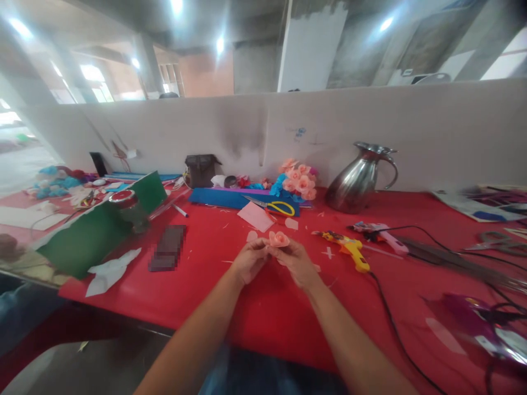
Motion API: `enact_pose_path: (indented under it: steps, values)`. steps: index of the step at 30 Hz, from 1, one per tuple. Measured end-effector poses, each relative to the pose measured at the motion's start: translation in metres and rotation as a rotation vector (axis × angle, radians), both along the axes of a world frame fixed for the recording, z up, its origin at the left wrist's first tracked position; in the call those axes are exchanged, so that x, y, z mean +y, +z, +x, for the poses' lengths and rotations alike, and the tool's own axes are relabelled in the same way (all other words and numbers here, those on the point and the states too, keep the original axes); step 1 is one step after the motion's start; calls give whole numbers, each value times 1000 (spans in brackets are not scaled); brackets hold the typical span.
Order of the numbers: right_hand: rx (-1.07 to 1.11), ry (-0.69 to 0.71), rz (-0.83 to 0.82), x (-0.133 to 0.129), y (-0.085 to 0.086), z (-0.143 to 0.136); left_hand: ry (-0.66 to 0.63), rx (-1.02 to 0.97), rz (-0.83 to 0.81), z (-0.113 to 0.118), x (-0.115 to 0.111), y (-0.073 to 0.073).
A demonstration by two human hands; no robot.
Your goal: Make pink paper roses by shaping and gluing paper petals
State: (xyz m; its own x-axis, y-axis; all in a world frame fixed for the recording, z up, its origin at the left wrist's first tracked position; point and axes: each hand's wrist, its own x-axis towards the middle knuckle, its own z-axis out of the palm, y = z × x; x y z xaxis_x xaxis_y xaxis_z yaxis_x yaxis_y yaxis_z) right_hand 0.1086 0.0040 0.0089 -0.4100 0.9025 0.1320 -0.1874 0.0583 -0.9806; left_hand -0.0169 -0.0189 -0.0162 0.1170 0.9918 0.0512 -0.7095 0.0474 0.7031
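Note:
Between my two hands, above the red tabletop [272, 323], is a small pink paper flower [279, 239]. My left hand [252, 260] pinches it from the left side. On the other side, my right hand [295, 262] has its fingers closed around the flower's base. The stem, if there is one, is hidden by my fingers. Just beyond lie a pink paper sheet [257, 216] and a few loose petal pieces [292, 224]. Yellow-handled scissors [280, 208] rest on a blue paper stack [222, 201] behind them.
Right of my hands are a yellow glue gun [353, 251] with a trailing cord, a pink glue gun [385, 236] and a steel jug [356, 181]. Finished pink flowers [302, 180] stand at the back. A phone [168, 248] and a green divider [78, 241] are leftward.

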Motion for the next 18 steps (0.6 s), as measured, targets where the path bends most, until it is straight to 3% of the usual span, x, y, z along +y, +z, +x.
enact_pose_path:
  steps: [9,11,15,18]
  values:
    - [10,-68,4,2,-4,-4,59,79,18,1,-1,5]
    - [29,-102,-5,4,-6,-3,150,227,33,2,-1,7]
    - [49,-179,-2,10,-9,0,458,672,14,2,-2,10]
    - [51,-174,-2,12,-10,2,617,900,40,-6,-13,10]
